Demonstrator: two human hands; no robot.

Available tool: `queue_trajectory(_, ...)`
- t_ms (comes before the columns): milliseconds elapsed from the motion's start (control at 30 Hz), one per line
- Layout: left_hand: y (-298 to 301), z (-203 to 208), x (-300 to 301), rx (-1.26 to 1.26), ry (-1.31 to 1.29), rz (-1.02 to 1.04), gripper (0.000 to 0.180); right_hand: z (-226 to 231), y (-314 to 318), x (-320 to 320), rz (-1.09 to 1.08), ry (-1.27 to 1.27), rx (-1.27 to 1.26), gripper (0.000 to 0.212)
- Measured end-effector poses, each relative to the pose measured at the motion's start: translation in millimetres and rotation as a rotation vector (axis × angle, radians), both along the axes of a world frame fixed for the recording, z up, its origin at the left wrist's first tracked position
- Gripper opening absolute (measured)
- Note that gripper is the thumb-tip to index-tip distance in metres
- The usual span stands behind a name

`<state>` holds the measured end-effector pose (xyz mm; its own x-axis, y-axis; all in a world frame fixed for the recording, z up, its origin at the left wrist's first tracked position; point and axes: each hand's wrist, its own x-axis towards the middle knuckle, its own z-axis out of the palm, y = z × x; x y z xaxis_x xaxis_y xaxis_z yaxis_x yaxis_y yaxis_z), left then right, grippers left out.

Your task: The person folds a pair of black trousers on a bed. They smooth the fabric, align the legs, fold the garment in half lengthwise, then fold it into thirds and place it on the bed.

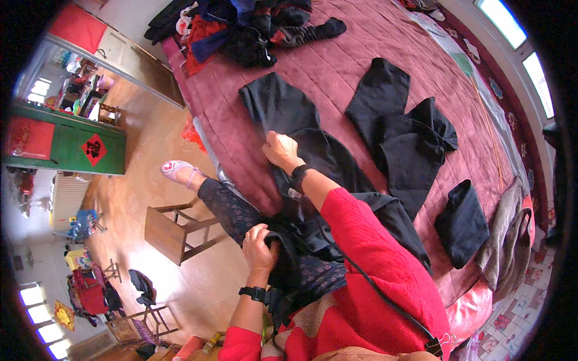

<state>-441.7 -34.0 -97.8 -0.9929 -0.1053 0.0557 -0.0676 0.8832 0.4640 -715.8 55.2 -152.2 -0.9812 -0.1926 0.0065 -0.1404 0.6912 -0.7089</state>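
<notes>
Black trousers [322, 144] lie partly across the pink quilted bed and partly over my lap. My right hand [281, 150] is closed at the edge of one leg of them, over the bed. Low on the left, above my thigh, my left hand [259, 248] is wrapped round a bunched part of the same black cloth. Another pair of black trousers [403, 132], loosely bent, lies to the right. Beyond my right arm sits a small folded black garment [462, 224].
A pile of dark and red clothes [247, 30] lies at the bed's far left. Grey-brown clothing [509, 240] rests at the right edge of the quilt [325, 54]. On the tiled floor stands a wooden stool [174, 231], left of my leg. A green door [66, 141] stands farther left.
</notes>
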Motion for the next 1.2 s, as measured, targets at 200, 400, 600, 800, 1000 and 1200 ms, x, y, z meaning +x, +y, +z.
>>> queue_trajectory(200,3.3,1.9,-0.7,-0.005,-0.008,-0.013,0.026,4.6,-16.6,38.7,0.414,0.016,0.029,0.019)
queue_trajectory(400,3.3,1.9,1.4,-0.012,0.001,-0.005,0.026,3.7,9.8,6.9,0.005,0.131,-0.261,0.031)
queue_trajectory(600,2.9,-0.2,-1.9,-0.002,-0.002,-0.017,0.027,-7.7,61.3,-61.1,-0.378,-0.412,-0.504,0.069)
queue_trajectory(800,4.4,2.4,-1.7,-0.014,-0.019,0.000,0.027,-16.1,57.9,-57.9,-0.494,-0.608,-0.968,0.069)
queue_trajectory(1000,4.6,2.5,-2.0,-0.022,-0.011,0.003,0.027,3.4,40.2,-10.9,0.148,0.128,-0.471,0.035)
queue_trajectory(1200,3.8,-1.6,-0.4,-0.009,0.001,0.007,0.028,-5.3,52.8,65.7,0.694,0.429,-0.027,0.029)
